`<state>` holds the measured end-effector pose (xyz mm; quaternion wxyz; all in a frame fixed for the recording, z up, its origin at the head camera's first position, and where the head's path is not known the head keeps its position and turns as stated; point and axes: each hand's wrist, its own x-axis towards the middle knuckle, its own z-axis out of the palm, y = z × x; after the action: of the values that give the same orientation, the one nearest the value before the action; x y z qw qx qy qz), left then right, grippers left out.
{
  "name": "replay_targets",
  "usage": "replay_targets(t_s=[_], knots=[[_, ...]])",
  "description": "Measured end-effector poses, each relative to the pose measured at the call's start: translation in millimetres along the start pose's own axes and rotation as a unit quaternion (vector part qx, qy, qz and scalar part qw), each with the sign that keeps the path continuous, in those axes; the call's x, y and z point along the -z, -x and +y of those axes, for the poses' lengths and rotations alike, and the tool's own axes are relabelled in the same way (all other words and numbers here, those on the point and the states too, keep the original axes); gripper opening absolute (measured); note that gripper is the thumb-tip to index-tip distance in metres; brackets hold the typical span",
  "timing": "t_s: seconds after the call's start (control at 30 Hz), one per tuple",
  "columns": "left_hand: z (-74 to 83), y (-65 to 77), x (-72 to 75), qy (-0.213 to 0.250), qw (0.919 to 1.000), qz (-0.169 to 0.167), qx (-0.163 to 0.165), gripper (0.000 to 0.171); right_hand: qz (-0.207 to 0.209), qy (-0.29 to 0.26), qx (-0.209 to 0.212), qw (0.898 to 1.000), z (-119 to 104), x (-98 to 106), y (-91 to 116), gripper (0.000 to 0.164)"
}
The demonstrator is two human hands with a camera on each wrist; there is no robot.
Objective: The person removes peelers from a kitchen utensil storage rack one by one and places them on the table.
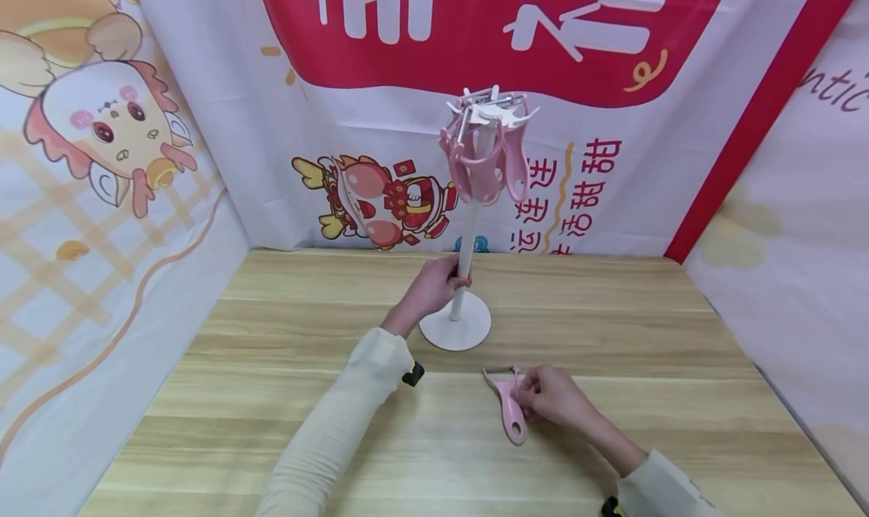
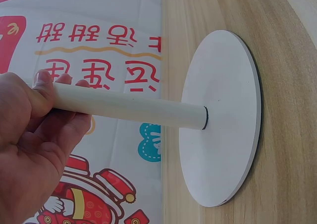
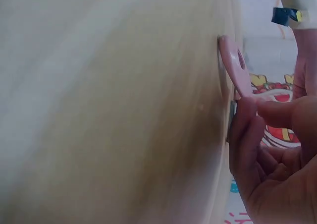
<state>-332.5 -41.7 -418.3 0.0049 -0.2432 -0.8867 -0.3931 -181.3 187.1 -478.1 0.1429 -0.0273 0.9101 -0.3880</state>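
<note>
My left hand (image 1: 434, 285) grips the white pole (image 2: 133, 107) of a stand, low down above its round white base (image 2: 223, 135). Several pink peelers (image 1: 480, 166) hang from the white hooked top (image 1: 495, 115) of that stand. In front of the base, close to the wooden table, is another pink peeler (image 1: 511, 415) with its blade end pointing away from me. My right hand (image 1: 553, 396) pinches its side between thumb and fingers. The right wrist view shows the peeler's handle (image 3: 235, 65) beyond my fingertips; its blade is hidden there.
The wooden table (image 1: 271, 426) reaches back to a printed cloth (image 1: 271, 170) with red lettering and a cartoon dragon. More printed cloth (image 1: 122, 275) rises along the left side, and a pale cloth (image 1: 781, 275) along the right.
</note>
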Motion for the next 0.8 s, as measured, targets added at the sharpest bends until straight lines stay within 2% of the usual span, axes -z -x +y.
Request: replay_targets(t_s=[0.17, 0.3, 0.47, 0.67, 0.8], knots=[[-0.6, 0.1, -1.1, -0.002, 1.0000, -0.002, 0.001, 0.003, 0.005, 0.021, 0.025, 0.999, -7.0, 10.8, 1.0, 0.021], [-0.4, 0.3, -1.0, 0.001, 1.0000, 0.002, 0.001, 0.004, 0.027, 0.029, 0.071, 0.997, -19.4, 22.0, -1.3, 0.017], [-0.1, 0.4, -0.5, 0.000, 1.0000, 0.002, -0.001, 0.004, 0.071, 0.013, 0.144, 0.987, -37.3, 34.1, -4.6, 0.012], [-0.3, 1.5, -0.2, 0.005, 1.0000, 0.002, 0.000, 0.005, 0.131, -0.019, 0.184, 0.974, -64.7, 47.6, -6.3, 0.009], [-1.2, 0.9, -0.9, 0.005, 1.0000, 0.006, -0.006, 0.006, 0.168, -0.044, 0.218, 0.960, -85.4, 57.2, -6.7, 0.014]])
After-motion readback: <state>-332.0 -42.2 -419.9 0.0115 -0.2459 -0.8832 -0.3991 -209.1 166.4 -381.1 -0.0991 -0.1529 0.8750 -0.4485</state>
